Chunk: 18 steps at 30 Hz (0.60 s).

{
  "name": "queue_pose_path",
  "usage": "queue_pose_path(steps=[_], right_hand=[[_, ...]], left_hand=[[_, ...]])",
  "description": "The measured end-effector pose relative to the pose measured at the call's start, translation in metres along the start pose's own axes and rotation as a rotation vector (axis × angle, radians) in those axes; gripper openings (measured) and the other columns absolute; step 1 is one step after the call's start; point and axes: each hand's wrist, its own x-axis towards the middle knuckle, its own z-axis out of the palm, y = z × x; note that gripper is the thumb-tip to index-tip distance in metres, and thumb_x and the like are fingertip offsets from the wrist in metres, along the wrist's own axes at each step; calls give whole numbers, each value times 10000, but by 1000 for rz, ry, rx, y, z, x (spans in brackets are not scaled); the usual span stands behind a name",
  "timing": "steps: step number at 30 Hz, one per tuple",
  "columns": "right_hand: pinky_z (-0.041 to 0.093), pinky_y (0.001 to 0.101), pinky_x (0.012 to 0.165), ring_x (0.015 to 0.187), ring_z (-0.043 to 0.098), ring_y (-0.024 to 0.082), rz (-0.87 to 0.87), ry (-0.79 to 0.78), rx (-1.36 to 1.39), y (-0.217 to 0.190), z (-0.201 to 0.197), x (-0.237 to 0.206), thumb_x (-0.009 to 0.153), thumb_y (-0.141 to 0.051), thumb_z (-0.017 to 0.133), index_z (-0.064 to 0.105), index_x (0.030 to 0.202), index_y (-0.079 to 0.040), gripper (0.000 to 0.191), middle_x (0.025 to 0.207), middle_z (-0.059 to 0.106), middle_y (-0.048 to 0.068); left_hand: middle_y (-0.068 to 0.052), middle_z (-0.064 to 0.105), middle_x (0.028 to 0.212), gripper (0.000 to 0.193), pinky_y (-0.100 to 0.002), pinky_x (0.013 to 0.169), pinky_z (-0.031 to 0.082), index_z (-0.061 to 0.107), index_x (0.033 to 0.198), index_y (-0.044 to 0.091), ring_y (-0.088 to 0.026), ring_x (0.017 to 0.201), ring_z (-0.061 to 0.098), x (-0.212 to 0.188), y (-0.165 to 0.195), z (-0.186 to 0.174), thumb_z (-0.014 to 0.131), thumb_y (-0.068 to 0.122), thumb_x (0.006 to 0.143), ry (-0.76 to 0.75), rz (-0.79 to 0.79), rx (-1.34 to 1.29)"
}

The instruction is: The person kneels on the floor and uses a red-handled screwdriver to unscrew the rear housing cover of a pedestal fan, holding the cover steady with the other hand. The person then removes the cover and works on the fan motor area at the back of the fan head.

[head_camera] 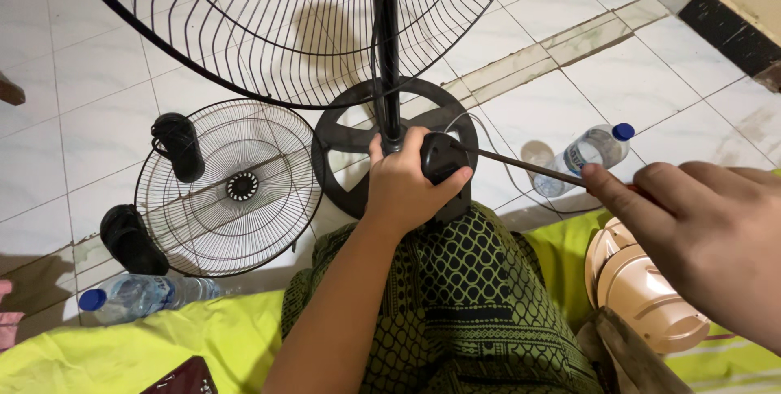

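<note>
A: Left hand gripping the black knob at the base of the fan pole, right above the round black base.

B: And the right hand?

A: Pinching a thin screwdriver, tip touching the knob from 3 o'clock.

B: Spare grille?

A: Lying flat on the floor at 9 o'clock. Water bottle lying at 2 o'clock, beige fan part sitting at 4.

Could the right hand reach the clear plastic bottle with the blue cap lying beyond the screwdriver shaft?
Probably yes: the right hand is close to the clear plastic bottle, with only bare tile between, but it grips the thin screwdriver.
</note>
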Motion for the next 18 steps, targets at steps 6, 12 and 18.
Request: queue_pose_path(steps=[6,12,18], right_hand=[[481,335,568,683,580,180,-306,66,-234,3,-12,5,762,-137,657,590,1418,-32,667,909,587,33],[509,318,505,627,629,145,-137,-151,-76,-1,-4,15,851,-213,663,621,1437,-131,593,829,610,7],[573,304,598,648,704,149,409,-231,652,34,27,41,913,-310,783,770,1146,-170,272,798,759,29]], left_hand=[[-67,703,617,636,-692,1194,216,566,1186,50,-281,640,732,1,0,2,775,511,802,-4,27,32],[-65,691,612,644,-692,1180,224,564,1191,39,-288,630,722,1,-2,3,785,504,805,29,67,31],[-86,690,628,637,-671,1181,244,548,1173,28,-304,618,712,-1,-2,3,789,489,807,51,52,85]])
